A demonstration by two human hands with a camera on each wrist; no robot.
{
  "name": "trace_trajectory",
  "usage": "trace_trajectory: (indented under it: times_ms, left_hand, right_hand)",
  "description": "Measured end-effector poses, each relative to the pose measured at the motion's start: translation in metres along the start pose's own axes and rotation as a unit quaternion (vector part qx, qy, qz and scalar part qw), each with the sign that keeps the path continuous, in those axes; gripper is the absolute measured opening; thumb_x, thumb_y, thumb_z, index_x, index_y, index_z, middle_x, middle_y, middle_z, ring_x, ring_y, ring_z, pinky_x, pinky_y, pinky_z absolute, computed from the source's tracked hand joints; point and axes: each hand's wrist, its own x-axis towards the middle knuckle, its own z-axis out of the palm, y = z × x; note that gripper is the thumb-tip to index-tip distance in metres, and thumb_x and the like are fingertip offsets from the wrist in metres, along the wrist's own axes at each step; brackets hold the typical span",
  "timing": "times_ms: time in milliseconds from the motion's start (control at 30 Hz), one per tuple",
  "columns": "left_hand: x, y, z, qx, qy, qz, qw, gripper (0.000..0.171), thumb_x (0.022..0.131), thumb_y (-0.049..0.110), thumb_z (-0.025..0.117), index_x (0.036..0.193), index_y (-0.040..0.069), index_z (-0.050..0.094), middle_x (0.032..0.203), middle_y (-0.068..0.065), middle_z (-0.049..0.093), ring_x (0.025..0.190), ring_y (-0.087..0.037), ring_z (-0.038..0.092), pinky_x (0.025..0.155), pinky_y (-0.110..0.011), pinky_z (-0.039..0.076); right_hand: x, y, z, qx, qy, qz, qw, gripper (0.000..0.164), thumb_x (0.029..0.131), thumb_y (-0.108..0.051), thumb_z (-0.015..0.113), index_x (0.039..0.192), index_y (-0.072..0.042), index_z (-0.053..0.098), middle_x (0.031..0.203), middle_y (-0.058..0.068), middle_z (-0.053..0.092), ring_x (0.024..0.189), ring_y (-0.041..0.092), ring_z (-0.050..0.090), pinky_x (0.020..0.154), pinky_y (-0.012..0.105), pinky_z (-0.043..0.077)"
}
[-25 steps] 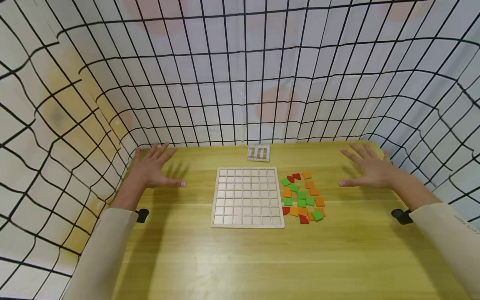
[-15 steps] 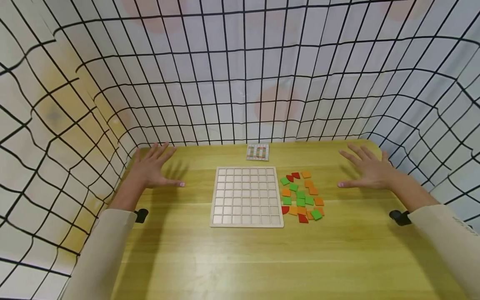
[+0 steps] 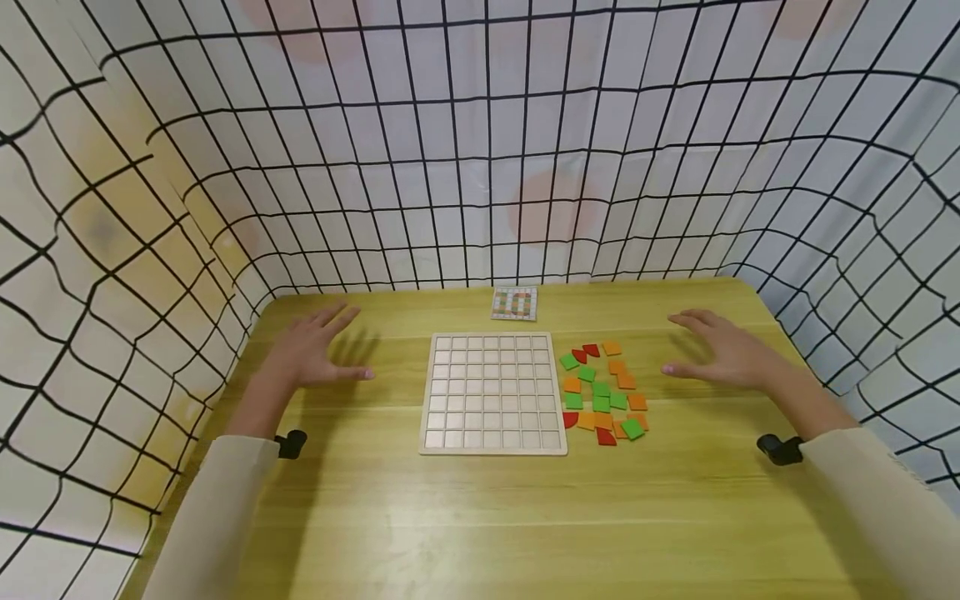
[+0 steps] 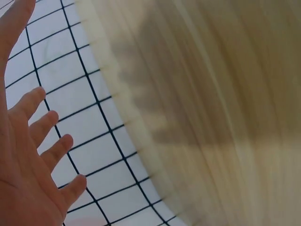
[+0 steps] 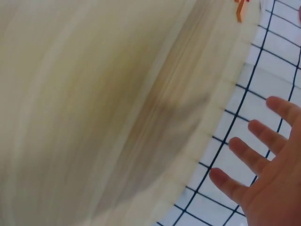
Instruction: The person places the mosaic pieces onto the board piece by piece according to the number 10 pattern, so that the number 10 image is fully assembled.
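Observation:
My left hand (image 3: 309, 350) hovers over the left side of the table, fingers loosely extended and thumb pointing right, holding nothing. To the right, my right hand (image 3: 723, 350) hangs above the table with its thumb toward the loose tiles, also holding nothing. Between the hands lies a pale wooden grid board (image 3: 492, 394) with bare square cells. Beside its right edge are scattered flat tiles: green squares (image 3: 602, 389), orange squares (image 3: 637, 402) and red quarter-round pieces (image 3: 606, 437). Both wrist views show spread fingers over bare wood, the left hand (image 4: 35, 155) and the right hand (image 5: 268, 160).
A small printed pattern card (image 3: 514, 303) lies behind the board near the table's back edge. White walls with a black grid (image 3: 450, 183) enclose the wooden table (image 3: 480, 525) at the back and sides. Each wrist carries a black camera mount (image 3: 291, 444).
Both hands have come down slightly and their fingers have drawn closer together. The right hand has shifted a little to the left, the left hand slightly right. Board, tiles and card stay put.

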Motion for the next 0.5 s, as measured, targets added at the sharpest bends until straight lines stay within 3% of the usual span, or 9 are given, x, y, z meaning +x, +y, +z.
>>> trace_trajectory:
  times_ms: [200, 500]
  left_hand:
    - [0.0, 0.013, 0.014, -0.035, 0.004, 0.009, 0.9994, 0.118, 0.073, 0.087, 0.066, 0.166, 0.029, 0.021, 0.172, -0.011, 0.023, 0.153, -0.048, 0.027, 0.119, -0.072, 0.025]
    - [-0.003, 0.041, 0.037, -0.129, -0.006, 0.007, 0.9916, 0.113, 0.07, 0.084, 0.072, 0.161, 0.026, 0.037, 0.168, -0.009, 0.032, 0.153, -0.042, 0.031, 0.115, -0.073, 0.032]
  right_hand:
    - [0.004, -0.009, 0.012, 0.019, 0.021, 0.002, 1.0, 0.09, 0.09, -0.064, 0.068, 0.158, -0.012, 0.04, 0.163, 0.025, 0.031, 0.145, 0.052, 0.034, 0.106, 0.078, 0.036]
    - [0.021, -0.029, 0.033, 0.041, 0.06, -0.015, 0.997, 0.077, 0.093, -0.061, 0.068, 0.149, -0.011, 0.052, 0.154, 0.022, 0.042, 0.137, 0.048, 0.045, 0.102, 0.073, 0.043]
